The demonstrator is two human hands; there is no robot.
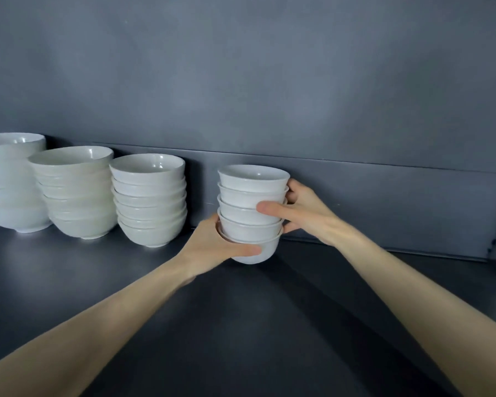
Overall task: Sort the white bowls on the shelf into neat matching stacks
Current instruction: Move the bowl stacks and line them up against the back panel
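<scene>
Head view. A stack of five small white ceramic bowls (252,213) sits at frame centre over the dark grey shelf surface (241,325); I cannot tell whether its foot touches the surface.

The left hand (215,247) enters from 7 o'clock and cups the lowest bowl, thumb curled across its front and fingers hidden behind. The right hand (298,210) enters from 5 o'clock and grips the stack's 3 o'clock side, thumb on the third bowl and fingertips mostly hidden.

Toward 9 o'clock is a row of wider white bowls: a medium stack (149,199), a larger stack (78,193) and the largest stack (12,181), which is cut off by the frame edge.
</scene>
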